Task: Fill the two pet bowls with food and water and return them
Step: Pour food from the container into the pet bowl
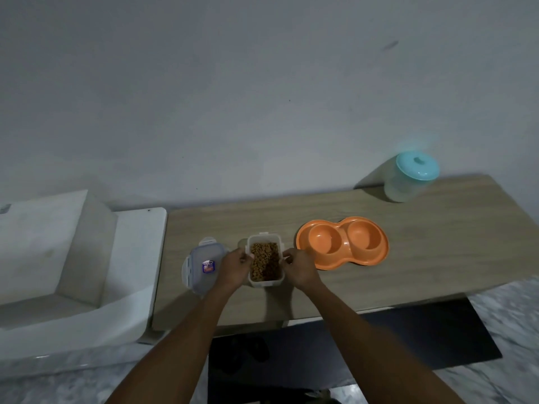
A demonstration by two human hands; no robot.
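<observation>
Both hands clasped the open food container, beside the empty orange double bowl

The double bowl [342,243] sat on the wooden surface [437,243], both wells dry and bare, just right of the kibble container [266,262]. The left hand [233,268] and right hand [299,266] each had a closed grip on a long side of the container, likely to lift and tip it steadily. Its lid [201,265] lay at its left, clear of the pour; a teal-lidded jar [411,177] stood well apart by the wall
</observation>
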